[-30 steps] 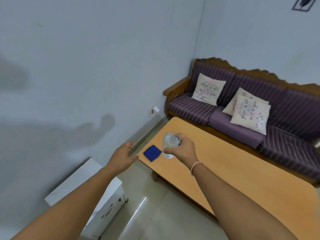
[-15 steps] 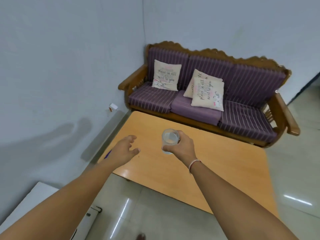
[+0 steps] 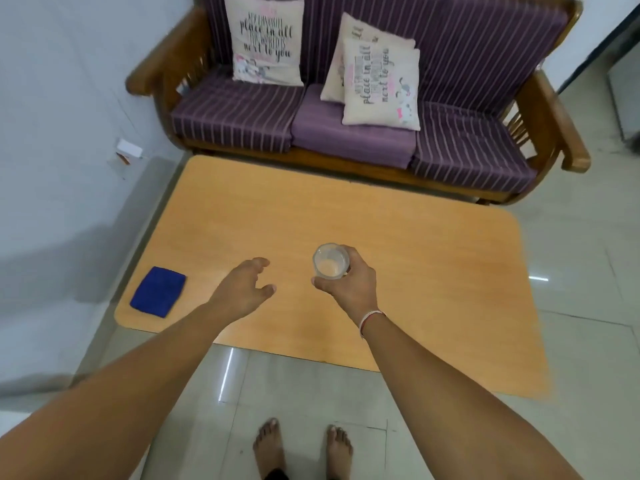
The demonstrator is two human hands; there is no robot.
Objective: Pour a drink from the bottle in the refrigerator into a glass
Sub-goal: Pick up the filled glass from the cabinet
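A: What are the fingers doing?

B: The right hand's fingers are wrapped round a clear glass, thumb on the near side, the rest curled round its far side. The glass is upright, seen from above, and there is a pale liquid in the bottom of it.

A: And the other hand?

B: The left hand holds nothing. Its fingers are apart and loosely curved, thumb spread from the rest, palm turned toward the glass. The two hands are near each other but not touching.

A: Where is the glass in relation to the bench?

B: Over the middle of the wooden bench, somewhat nearer its front edge than its back edge. I cannot tell whether its base rests on the surface or is held just above it.

A: Anything else on the bench?

B: A folded blue cloth lies flat at the front left corner, well apart from both hands.

A: And beyond it?

B: A wooden-framed sofa with purple striped cushions stands just behind the back edge. Three cream pillows with printed lettering lean on its backrest: one pillow at the left, two overlapping near the middle. A thread band sits on the right wrist, and the person's bare feet stand on the tiled floor in front of the bench.
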